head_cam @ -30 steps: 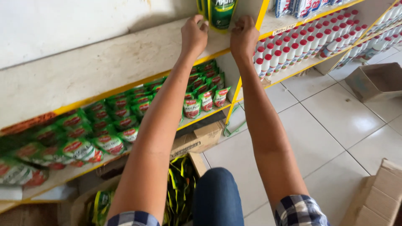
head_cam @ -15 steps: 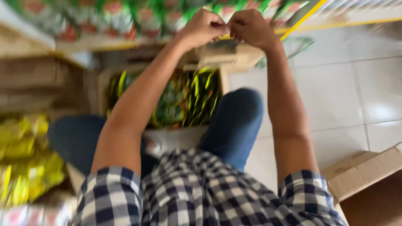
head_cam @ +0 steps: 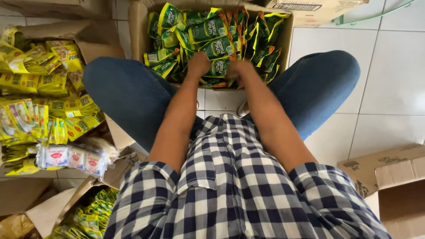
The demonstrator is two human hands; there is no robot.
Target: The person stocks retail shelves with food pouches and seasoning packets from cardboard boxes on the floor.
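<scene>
Fingers of both the left hand (head_cam: 198,65) and right hand (head_cam: 239,70) are buried among the green sachets (head_cam: 212,33) in the open box (head_cam: 137,26) on the floor between the knees, grip not discernible; a clean lift calls for gathering a flat, aligned bundle without snagging neighbours.

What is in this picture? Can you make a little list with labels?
Place: tiled floor, person in a checked shirt above
Left hand: reaching into the box, on the green packets
Right hand: in the same packets
Box: open cardboard, full of green packets
Left side: yellow packets
Corner: another cardboard box
</scene>
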